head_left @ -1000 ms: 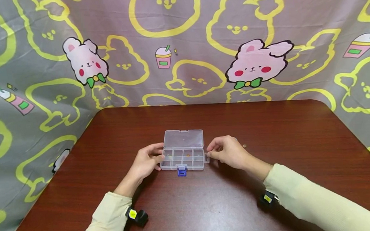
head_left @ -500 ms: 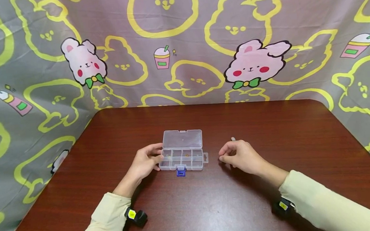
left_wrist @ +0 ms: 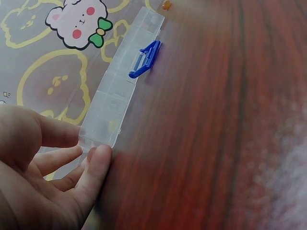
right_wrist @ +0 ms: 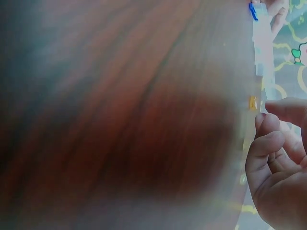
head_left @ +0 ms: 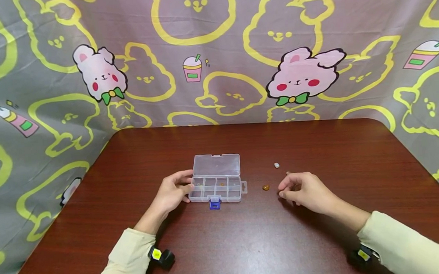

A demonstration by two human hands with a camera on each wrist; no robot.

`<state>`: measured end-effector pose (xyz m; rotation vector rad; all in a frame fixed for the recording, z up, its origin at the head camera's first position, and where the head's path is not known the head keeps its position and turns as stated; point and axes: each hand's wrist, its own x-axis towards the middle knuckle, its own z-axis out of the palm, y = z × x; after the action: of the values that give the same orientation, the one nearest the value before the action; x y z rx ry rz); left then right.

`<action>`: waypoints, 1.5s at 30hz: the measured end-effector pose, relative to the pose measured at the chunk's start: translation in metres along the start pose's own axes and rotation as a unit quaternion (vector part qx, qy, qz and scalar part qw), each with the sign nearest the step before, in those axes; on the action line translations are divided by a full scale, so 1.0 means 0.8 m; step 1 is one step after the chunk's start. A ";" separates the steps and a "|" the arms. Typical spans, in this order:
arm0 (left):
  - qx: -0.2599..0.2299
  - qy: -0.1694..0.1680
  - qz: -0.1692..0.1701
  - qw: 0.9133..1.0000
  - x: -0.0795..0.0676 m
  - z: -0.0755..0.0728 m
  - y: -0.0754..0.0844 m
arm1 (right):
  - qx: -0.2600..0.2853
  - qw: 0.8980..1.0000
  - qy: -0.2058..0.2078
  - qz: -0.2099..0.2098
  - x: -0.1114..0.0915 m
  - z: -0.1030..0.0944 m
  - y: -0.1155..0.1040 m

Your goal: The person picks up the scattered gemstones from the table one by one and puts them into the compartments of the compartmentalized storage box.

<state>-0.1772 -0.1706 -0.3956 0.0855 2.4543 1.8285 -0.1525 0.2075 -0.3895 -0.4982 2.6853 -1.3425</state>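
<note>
A clear plastic compartment box [head_left: 215, 188] lies on the table with its lid [head_left: 216, 165] raised at the back and a blue latch [head_left: 215, 205] at the front. My left hand [head_left: 172, 190] grips the box's left end, thumb on the near side and fingers behind, as the left wrist view also shows. Small bits, one of them orange [head_left: 222, 184], lie in the compartments. Right of the box sits a small shiny amber-coloured stone [head_left: 266, 187]. Just beyond it my right hand [head_left: 308, 192] hovers with loosely bent fingers, nothing visible between them.
A small white stone [head_left: 276, 165] lies farther back on the brown table [head_left: 250, 245]. Another small piece [head_left: 288, 173] peeks out behind the right hand. A patterned cloth [head_left: 232, 47] hangs along the back and sides. Each wrist carries a strapped-on black camera.
My right hand has drawn away from the box's right end, moving rightward over the table. The amber stone and white stone now show fully. Left hand and box stay in place.
</note>
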 end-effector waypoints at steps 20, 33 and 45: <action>0.007 0.001 0.003 1.000 0.001 0.001 0.001 | -0.012 0.999 0.031 0.004 -0.015 -0.028 0.024; 0.007 0.001 -0.002 1.000 0.001 0.000 0.001 | -0.016 1.000 0.026 0.006 -0.011 -0.030 0.033; 0.006 0.001 -0.006 1.000 0.000 0.001 0.002 | -0.032 0.999 0.015 0.010 0.003 -0.020 0.030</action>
<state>-0.1775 -0.1696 -0.3941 0.0694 2.4628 1.8092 -0.1642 0.2322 -0.3984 -0.4601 2.7581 -1.2725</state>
